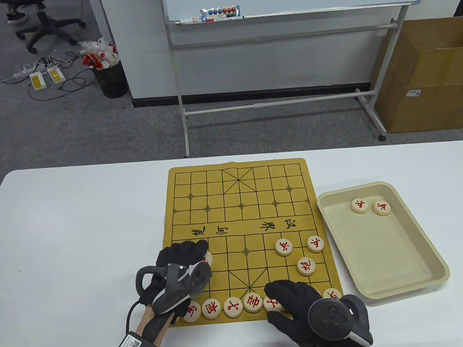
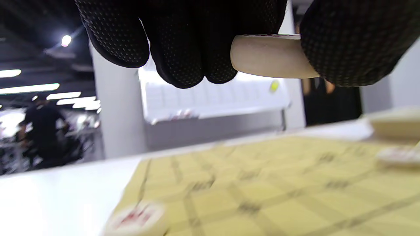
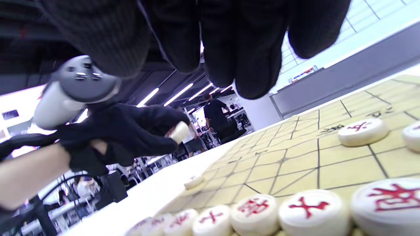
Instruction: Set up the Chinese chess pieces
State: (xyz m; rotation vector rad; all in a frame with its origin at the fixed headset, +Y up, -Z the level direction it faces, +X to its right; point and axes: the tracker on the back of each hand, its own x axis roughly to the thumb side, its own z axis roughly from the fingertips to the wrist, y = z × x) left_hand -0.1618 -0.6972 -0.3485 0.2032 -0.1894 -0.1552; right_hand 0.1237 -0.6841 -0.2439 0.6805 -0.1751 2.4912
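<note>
A yellow chess board [image 1: 242, 227] lies on the white table. My left hand [image 1: 203, 254] pinches a cream piece [image 2: 262, 57] between thumb and fingers and holds it above the board's near-left part; the right wrist view also shows this piece [image 3: 179, 131]. One piece [image 2: 134, 218] lies on the board below that hand. My right hand [image 1: 280, 298] hovers empty over the near row of red-lettered pieces [image 1: 232, 307], its fingers [image 3: 252, 65] hanging loose above them. Three more pieces [image 1: 305, 266] stand on the board's right side.
A beige tray [image 1: 393, 250] to the right of the board holds two pieces [image 1: 359, 205]. One piece [image 1: 333, 292] sits at the board's near-right corner. Beyond the table stand a whiteboard frame [image 1: 274, 104] and a cardboard box [image 1: 433, 79].
</note>
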